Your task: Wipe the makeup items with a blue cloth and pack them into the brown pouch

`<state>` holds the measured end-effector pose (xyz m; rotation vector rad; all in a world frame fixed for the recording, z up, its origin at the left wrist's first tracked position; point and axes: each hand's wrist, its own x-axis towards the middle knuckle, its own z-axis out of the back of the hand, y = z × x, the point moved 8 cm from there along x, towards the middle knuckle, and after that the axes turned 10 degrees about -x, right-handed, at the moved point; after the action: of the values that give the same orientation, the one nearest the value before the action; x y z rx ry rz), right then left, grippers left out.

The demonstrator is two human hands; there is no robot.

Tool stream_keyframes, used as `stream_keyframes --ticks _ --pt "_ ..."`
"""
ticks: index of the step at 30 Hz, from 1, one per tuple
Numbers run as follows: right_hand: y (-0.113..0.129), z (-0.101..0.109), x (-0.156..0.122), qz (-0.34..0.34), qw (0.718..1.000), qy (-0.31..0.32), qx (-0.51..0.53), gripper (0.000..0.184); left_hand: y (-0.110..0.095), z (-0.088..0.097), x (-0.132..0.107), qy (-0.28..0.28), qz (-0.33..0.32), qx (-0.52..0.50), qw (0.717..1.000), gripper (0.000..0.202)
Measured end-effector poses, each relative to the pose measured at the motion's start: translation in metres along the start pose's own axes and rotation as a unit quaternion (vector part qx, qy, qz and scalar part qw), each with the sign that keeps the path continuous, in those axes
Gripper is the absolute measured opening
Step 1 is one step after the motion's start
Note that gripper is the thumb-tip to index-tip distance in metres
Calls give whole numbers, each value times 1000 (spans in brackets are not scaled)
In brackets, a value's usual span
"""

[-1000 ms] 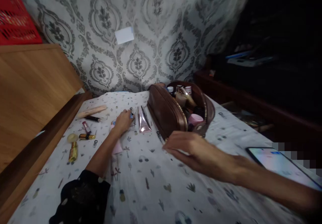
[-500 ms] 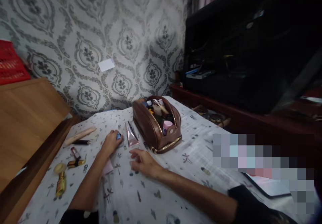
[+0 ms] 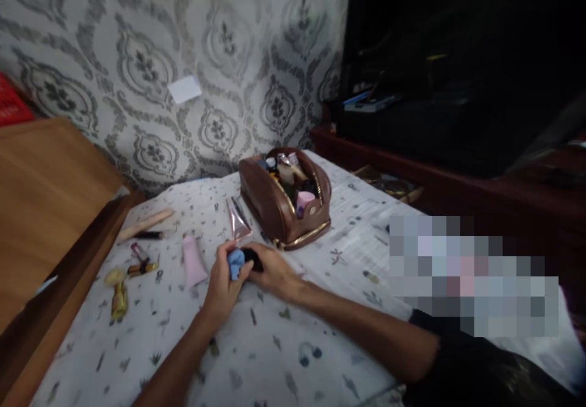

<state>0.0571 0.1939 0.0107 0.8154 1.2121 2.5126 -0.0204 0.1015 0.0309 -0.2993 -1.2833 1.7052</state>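
Observation:
My left hand (image 3: pixel 223 285) and my right hand (image 3: pixel 273 268) meet over the patterned white sheet (image 3: pixel 256 340). Between them is a small blue object (image 3: pixel 236 263) with a black part (image 3: pixel 251 255). The left fingers wrap the blue part; the right fingers close on the black end. Just behind the hands lies a pink metallic tube (image 3: pixel 238 226). A pale pink tube (image 3: pixel 193 260) lies to the left. An open brown leather pouch (image 3: pixel 274 207) full of cosmetics stands behind, a short way off.
Small cosmetics lie at the left: a lipstick (image 3: pixel 140 253), a gold item (image 3: pixel 119 300), a black pencil (image 3: pixel 149 235), a beige stick (image 3: pixel 146 223). A wooden headboard (image 3: pixel 50 199) borders the left. Dark wooden furniture (image 3: pixel 439 175) stands right. A patterned wall rises behind.
My left hand lifted the blue object from beside the pink tube and pulled it nearer. My right hand came in and closed on its black end. The pale pink tube now shows.

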Motion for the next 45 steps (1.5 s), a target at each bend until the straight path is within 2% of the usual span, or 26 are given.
stream_keyframes --ticks 3,5,6,7,9,11,12,15,19,22,25,30,33,37,41,45 --pt "-4 2 1 -31 999 15 -39 40 9 14 0 -63 -8 -46 997 30" --pt "-3 1 1 -32 997 26 -60 40 2 22 -1 -97 -56 -52 992 25" --pt "-2 1 1 -30 997 29 -70 38 -5 22 -3 -95 -97 -44 990 23" --pt "-1 0 1 -29 996 30 -79 34 -14 18 -4 -70 -142 -28 987 21" --pt "-2 0 0 -28 994 24 -99 25 -28 0 -10 20 -214 17 977 20" --pt "-4 -1 1 -29 994 15 -109 17 -30 -16 -15 97 -228 55 967 21" --pt "-4 -1 1 -29 994 12 -107 15 -28 -19 -15 109 -220 61 967 22" --pt "-6 -1 1 -31 997 11 -75 15 -20 -14 -9 81 -176 42 980 24" --pt "-13 -1 1 -88 993 25 70 35 -3 2 1 21 -78 -21 996 29" --pt "-15 -6 -1 -133 965 51 220 46 7 8 4 -6 -21 -83 996 33" --pt "-14 -9 -3 -162 937 53 304 53 9 7 3 7 -2 -123 992 35" --pt "-9 -12 -5 -186 898 40 396 47 15 2 2 32 26 -157 987 54" --pt "-6 -11 -4 -176 894 37 410 43 17 1 2 35 35 -166 985 66" --pt "-7 -10 -4 -174 906 48 383 41 18 2 2 18 35 -138 990 71" --pt "-13 -9 -4 -197 915 49 349 42 21 4 0 -6 45 -143 989 65" --pt "-20 -6 -4 -219 920 49 321 46 16 7 -2 -18 26 -174 984 56"
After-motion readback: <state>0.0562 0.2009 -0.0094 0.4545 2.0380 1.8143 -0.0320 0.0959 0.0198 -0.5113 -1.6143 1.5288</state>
